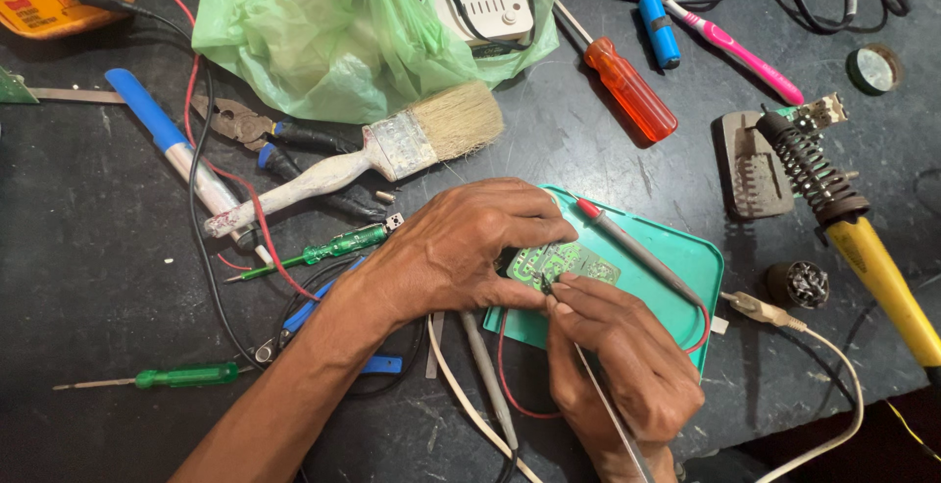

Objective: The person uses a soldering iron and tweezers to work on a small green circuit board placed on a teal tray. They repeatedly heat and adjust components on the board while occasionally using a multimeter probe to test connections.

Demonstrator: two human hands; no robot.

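My left hand (461, 248) rests over a small green circuit board (573, 262) and pins it down on a teal plastic tray (686, 257). My right hand (618, 365) grips a thin metal tool (608, 409), probably tweezers, whose tip touches the board's near edge. A red-tipped meter probe (637, 248) lies across the tray just beyond the board, its red lead looping around the tray's right side.
A soldering iron with a yellow handle (863, 248) sits in its spring stand at the right. A paintbrush (392, 150), pliers (245, 125), green screwdrivers (186, 377), an orange screwdriver (627, 86), a green plastic bag (323, 22) and cables crowd the dark bench.
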